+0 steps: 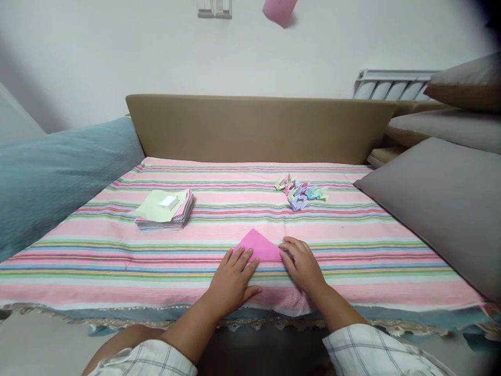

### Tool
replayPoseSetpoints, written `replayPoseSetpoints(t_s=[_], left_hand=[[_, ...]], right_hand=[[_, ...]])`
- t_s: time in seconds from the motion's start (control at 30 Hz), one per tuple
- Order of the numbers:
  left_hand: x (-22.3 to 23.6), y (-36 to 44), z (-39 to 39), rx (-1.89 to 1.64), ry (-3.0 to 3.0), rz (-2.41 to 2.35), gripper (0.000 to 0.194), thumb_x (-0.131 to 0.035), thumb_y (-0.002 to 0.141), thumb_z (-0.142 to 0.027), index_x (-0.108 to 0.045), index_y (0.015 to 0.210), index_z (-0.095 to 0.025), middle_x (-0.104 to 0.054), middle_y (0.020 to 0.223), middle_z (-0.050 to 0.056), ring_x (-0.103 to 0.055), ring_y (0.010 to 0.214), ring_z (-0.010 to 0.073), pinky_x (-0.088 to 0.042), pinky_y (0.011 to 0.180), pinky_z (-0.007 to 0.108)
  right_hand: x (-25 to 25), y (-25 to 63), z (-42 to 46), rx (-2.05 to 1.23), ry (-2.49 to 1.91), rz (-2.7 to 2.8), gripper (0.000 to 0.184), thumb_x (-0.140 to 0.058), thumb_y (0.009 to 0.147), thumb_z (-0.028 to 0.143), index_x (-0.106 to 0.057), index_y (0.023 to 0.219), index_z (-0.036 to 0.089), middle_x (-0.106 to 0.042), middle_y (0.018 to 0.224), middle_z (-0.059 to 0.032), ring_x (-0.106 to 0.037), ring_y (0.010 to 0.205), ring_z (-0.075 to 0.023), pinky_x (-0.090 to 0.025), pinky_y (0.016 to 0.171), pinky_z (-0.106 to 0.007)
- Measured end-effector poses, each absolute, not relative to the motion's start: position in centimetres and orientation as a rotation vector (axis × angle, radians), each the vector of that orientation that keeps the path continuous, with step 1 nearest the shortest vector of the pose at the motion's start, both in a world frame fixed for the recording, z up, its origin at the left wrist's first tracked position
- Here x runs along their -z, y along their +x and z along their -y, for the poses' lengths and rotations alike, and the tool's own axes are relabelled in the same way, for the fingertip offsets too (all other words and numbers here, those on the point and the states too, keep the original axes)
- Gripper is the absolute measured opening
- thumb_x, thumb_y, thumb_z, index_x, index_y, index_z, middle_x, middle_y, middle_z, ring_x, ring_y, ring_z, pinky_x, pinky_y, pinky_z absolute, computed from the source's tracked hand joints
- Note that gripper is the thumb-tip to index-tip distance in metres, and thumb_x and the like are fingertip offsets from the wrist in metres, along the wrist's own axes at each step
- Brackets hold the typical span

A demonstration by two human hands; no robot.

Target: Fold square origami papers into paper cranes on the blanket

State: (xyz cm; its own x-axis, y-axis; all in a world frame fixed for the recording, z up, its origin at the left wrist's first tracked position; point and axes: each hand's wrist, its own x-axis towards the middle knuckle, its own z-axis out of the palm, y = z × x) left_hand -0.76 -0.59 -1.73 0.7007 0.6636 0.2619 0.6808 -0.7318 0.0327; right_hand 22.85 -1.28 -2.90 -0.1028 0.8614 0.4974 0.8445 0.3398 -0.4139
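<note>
Pink paper (258, 246), folded into a triangle, lies on the striped cloth (230, 214) just in front of the seated person, its point facing away toward the tan backrest (254, 128) and its long edge toward the person. The left hand (234, 279) rests palm down with the fingers a little spread, the fingertips over the triangle's left part and the thumb out to the side on the cloth; its grip is open, pressing on the paper rather than clasping it. At the opposite corner is the right hand (305, 263), fingers slightly bent, thumb and forefinger close together by the tip; from where I stand I cannot tell whether that grip pinches the corner or only touches it. Beyond the paper, to the person's left, sits a stack of coloured sheets (158, 225), a pale green sheet (148, 208) on top and a small white box (169, 202) lying on that. Farther back on the right, a cluster of small folded paper shapes (299, 194) lies in green, pink, purple and blue, some touching. Grey cushions (442, 203) crowd the right end, a blue cover (66, 177) drapes the left, and another pink paper piece (278, 10) hangs on the white wall (156, 57).
</note>
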Motion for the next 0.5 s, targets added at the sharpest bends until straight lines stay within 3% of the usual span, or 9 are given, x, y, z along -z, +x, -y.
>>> replayPoseSetpoints(t_s=[0.27,0.5], left_hand=[[2.7,-0.1,1.1,0.376,-2.772,1.175,0.068,-0.048,0.08,-0.061,-0.039,0.136,-0.025,-0.039,0.143,0.01,-0.031,0.132,0.0314,-0.022,0.108,0.052],[2.7,-0.1,1.0,0.374,-2.773,1.176,0.068,-0.048,0.08,-0.061,-0.039,0.136,-0.024,-0.039,0.142,0.011,-0.032,0.132,0.0314,-0.022,0.108,0.052]], right_hand=[[2.0,20.3,2.9,0.035,-1.25,2.191,0.029,-0.041,0.091,0.021,-0.06,0.112,0.024,-0.063,0.114,-0.0061,-0.052,0.106,-0.0202,-0.031,0.099,-0.043],[2.3,19.6,3.1,-0.049,-1.239,2.223,0.033,-0.04,0.09,0.018,-0.056,0.118,0.026,-0.067,0.106,-0.0054,-0.055,0.1,-0.0185,-0.03,0.098,-0.041]])
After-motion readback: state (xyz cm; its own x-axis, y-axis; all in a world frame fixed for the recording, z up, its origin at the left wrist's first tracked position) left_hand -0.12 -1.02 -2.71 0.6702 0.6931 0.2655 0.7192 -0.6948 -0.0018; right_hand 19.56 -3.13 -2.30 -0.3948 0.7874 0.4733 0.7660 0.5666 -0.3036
